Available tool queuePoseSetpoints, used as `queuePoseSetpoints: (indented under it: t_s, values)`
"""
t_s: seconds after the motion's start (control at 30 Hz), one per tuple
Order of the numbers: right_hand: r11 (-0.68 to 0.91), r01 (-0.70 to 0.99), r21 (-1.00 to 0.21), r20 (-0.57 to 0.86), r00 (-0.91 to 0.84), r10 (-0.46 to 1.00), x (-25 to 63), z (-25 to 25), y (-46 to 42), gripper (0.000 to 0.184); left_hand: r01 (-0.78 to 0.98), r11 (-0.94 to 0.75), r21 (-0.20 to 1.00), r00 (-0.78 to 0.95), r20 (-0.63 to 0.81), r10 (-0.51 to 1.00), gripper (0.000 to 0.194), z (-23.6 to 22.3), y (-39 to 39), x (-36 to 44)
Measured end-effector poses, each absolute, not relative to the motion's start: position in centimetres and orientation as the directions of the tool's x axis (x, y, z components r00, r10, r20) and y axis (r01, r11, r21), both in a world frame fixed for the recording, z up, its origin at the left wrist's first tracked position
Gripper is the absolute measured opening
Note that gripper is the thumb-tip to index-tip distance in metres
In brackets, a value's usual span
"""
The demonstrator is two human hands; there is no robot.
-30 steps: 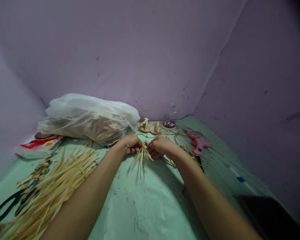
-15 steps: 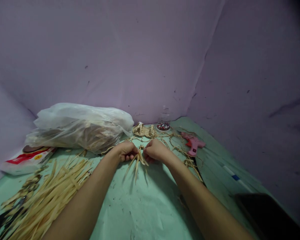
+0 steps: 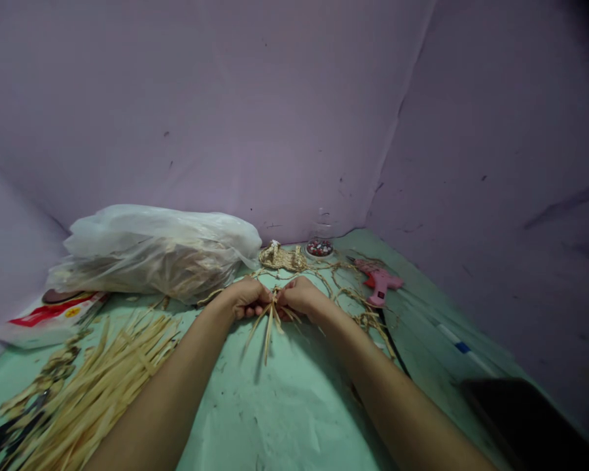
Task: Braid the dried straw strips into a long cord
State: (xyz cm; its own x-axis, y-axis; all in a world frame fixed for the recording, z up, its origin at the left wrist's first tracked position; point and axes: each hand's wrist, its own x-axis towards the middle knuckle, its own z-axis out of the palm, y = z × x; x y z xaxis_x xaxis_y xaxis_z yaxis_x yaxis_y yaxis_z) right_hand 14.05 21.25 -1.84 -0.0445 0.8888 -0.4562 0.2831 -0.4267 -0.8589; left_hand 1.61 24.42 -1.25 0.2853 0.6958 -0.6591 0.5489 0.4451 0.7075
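Note:
Both my hands meet over the middle of the green-covered table (image 3: 255,405). A small bunch of pale dried fibre strips (image 3: 269,327) hangs from between them, its loose ends fanning toward me. My left hand (image 3: 249,297) pinches the bunch from the left, fingers curled. From the right, my right hand (image 3: 299,297) also pinches it, close beside the left fingertips. The top of the bunch is mostly hidden by my fingers. Just beyond lies a small woven slipper (image 3: 283,258) with a white decoration at one end.
A pile of dried strips (image 3: 108,386) and scissors (image 3: 14,432) lie at left, below a filled plastic bag (image 3: 161,252) and a red-and-white packet (image 3: 53,314). Behind stands a container of beads (image 3: 319,247). At right are twisted cord (image 3: 348,294), a pink glue gun (image 3: 380,281) and a dark flat object (image 3: 525,418).
My right hand has shifted slightly left, closer to my left hand, and now pinches tighter on the strips. The loose ends have swung a little.

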Motion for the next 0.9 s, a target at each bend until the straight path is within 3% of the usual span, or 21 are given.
queuePoseSetpoints:
  t_s: [0.1, 0.37, 0.9]
  values:
    - [-0.437, 0.274, -0.857, -0.463, -0.038, 0.885, 13.9, -2.0, 21.3, 0.012, 0.549, 0.424, 0.720, 0.295, -0.642, 0.708, 0.008, -1.1, 24.3, 1.6]
    - [-0.286, 0.509, -0.812, -0.305, 0.049, 0.951, 14.2, -2.5, 21.7, 0.013, 0.549, 0.395, 0.736, 0.320, -0.622, 0.715, 0.008, -1.6, 24.3, 1.5]
    - [-0.313, 0.430, -0.847, -0.353, -0.014, 0.936, 14.6, -2.2, 21.0, 0.011, 0.569, 0.370, 0.735, 0.355, -0.625, 0.695, 0.014, -1.4, 24.3, 1.4]
